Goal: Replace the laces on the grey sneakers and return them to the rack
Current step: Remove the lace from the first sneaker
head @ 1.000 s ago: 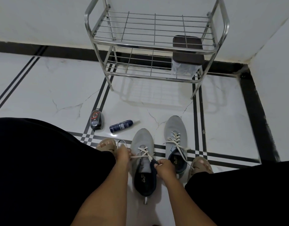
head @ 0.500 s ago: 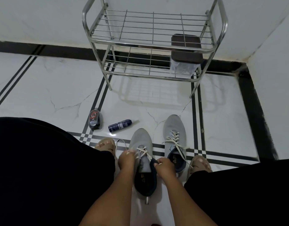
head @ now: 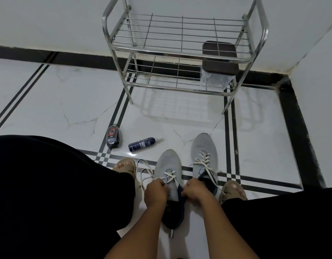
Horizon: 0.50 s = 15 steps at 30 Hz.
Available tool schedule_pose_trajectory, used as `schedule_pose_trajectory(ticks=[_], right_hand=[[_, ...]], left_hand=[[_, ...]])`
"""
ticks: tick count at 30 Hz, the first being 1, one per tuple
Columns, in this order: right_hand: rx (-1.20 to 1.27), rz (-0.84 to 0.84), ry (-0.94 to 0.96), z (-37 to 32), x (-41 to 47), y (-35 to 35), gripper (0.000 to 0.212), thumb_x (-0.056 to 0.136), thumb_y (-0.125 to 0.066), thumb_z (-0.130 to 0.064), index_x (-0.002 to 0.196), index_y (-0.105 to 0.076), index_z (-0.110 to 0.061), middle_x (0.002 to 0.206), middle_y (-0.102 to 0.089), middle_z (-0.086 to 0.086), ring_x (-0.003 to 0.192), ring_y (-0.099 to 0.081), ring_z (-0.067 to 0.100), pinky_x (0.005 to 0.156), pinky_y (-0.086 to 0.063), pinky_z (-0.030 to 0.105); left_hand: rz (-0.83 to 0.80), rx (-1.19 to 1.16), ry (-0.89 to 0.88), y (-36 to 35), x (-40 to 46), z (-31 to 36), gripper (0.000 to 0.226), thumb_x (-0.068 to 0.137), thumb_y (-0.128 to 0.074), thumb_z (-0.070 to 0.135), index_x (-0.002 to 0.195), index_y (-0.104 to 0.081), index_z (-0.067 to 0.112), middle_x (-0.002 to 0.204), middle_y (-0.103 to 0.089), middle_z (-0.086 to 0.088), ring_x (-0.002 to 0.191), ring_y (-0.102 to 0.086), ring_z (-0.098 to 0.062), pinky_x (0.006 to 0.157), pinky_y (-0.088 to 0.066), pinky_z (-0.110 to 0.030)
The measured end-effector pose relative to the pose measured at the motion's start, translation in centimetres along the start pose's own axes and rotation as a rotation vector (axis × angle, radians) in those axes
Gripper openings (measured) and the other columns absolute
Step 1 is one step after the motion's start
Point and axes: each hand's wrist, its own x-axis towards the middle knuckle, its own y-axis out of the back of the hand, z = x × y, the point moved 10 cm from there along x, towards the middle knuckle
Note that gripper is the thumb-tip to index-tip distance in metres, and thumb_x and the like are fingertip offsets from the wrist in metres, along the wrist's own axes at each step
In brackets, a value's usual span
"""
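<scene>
Two tiers of wire shelving make up the metal rack, which is positioned against the white wall on a white tiled floor marked with black lines. A clear container with a dark lid is seated at the right end of the lower tier. Black-clothed legs are seen at both lower sides of the frame, each ending in a tan sandal.

Both grey sneakers are placed on the floor in front of the rack, between the sandals, toes directed toward the rack. The right sneaker is set slightly farther forward and is threaded with a cream lace, whose ends trail to the floor. The left sneaker is only partly laced near the toe end of its eyelets.

The left hand is closed in a pinch on the loose lace, which loops out over the floor to the left of the shoe. The right hand is curled shut on the dark collar of the left sneaker.

A dark shoe polish applicator is stood upright near a dark blue spray can, which is laid on its side.
</scene>
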Motion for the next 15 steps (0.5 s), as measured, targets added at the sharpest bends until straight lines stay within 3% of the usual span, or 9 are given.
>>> schedule_pose_trajectory(ticks=[3, 7, 11, 15], right_hand=[[-0.073, -0.109, -0.043, 0.4, -0.3, -1.1, 0.01, 0.08, -0.064, -0.008, 0.089, -0.06, -0.005, 0.085, -0.063, 0.015, 0.085, -0.068, 0.031, 0.066, -0.054, 0.033], [-0.146, 0.287, 0.227, -4.2, -0.8, 0.9, 0.029, 0.086, -0.052, -0.013, 0.114, -0.058, -0.018, 0.116, -0.056, 0.008, 0.106, -0.057, 0.029, 0.083, -0.048, 0.034], [-0.419, 0.367, 0.39, -6.6, -0.7, -0.4, 0.028, 0.092, -0.048, -0.012, 0.115, -0.062, -0.02, 0.123, -0.045, 0.005, 0.115, -0.045, 0.026, 0.085, -0.047, 0.035], [-0.388, 0.362, 0.344, -6.0, 0.1, -0.6, 0.02, 0.092, -0.052, -0.014, 0.107, -0.065, -0.017, 0.118, -0.047, 0.005, 0.114, -0.045, 0.027, 0.084, -0.049, 0.037]], left_hand=[[-0.086, -0.144, 0.057, -0.6, 0.8, -1.2, 0.016, 0.09, -0.062, 0.029, 0.098, -0.074, 0.021, 0.107, -0.07, -0.003, 0.1, -0.062, -0.024, 0.078, -0.042, -0.024], [-0.136, -0.172, 0.069, -0.9, 0.8, -1.1, 0.017, 0.093, -0.058, 0.026, 0.099, -0.073, 0.02, 0.107, -0.07, -0.004, 0.099, -0.062, -0.023, 0.075, -0.038, -0.022], [-0.168, -0.162, 0.055, -1.3, 0.6, -0.8, 0.019, 0.093, -0.055, 0.024, 0.098, -0.073, 0.019, 0.106, -0.07, -0.004, 0.098, -0.062, -0.022, 0.075, -0.04, -0.023], [-0.176, -0.162, 0.052, -1.3, 0.6, -0.9, 0.02, 0.092, -0.055, 0.024, 0.1, -0.073, 0.018, 0.108, -0.07, -0.004, 0.1, -0.063, -0.023, 0.078, -0.041, -0.024]])
